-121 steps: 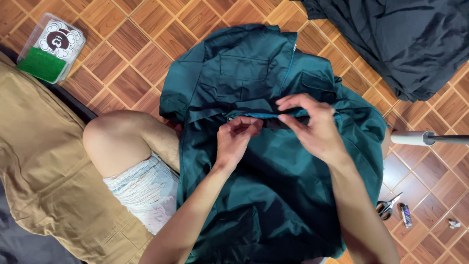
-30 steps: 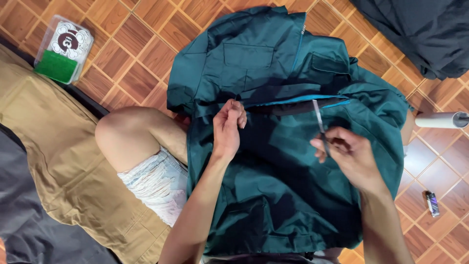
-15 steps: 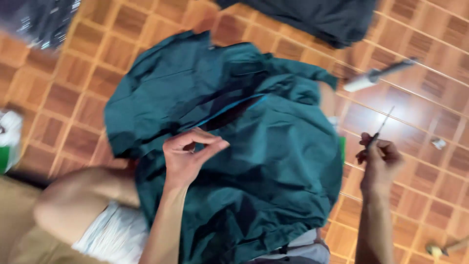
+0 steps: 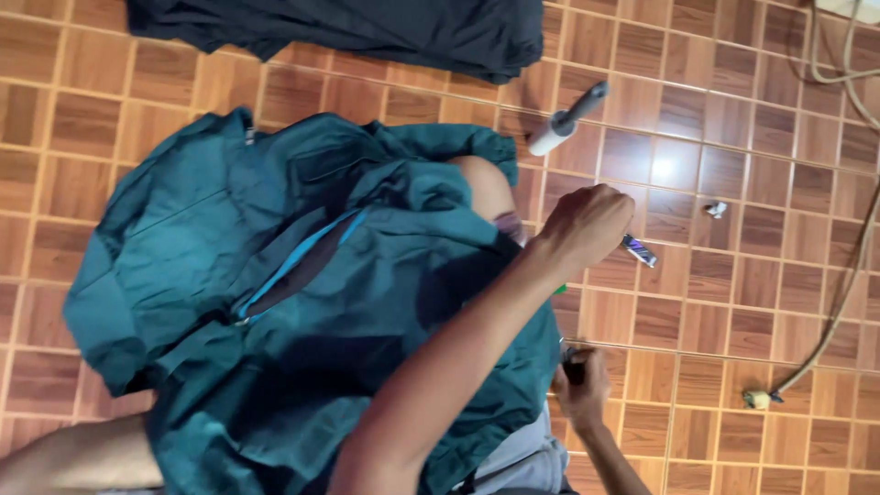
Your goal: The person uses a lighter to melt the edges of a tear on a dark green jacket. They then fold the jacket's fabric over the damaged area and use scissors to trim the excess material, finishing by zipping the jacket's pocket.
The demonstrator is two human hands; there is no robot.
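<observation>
A teal jacket (image 4: 275, 275) with a light-blue zipper line (image 4: 293, 261) lies crumpled over my lap and bent knee (image 4: 481, 183). My left hand (image 4: 587, 225) reaches across it to the right, fingers curled shut above the floor, next to a small dark tube (image 4: 640, 249). I see nothing in that hand. Lower right, my right hand (image 4: 582, 394) rests by the jacket's edge, closed on the dark handle of the scissors (image 4: 572, 365); their blades are hidden.
A dark garment (image 4: 367, 27) lies at the top on the wood-pattern tile floor (image 4: 733, 302). A white roller with a grey handle (image 4: 568, 119) sits beyond my knee. A small crumpled scrap (image 4: 715, 209) and a beige cable (image 4: 848, 275) with a plug (image 4: 756, 399) lie at right.
My view swung to the right. My left hand left the jacket's zipper area and crossed to the floor at right; my right hand with the scissors dropped lower by the jacket's edge.
</observation>
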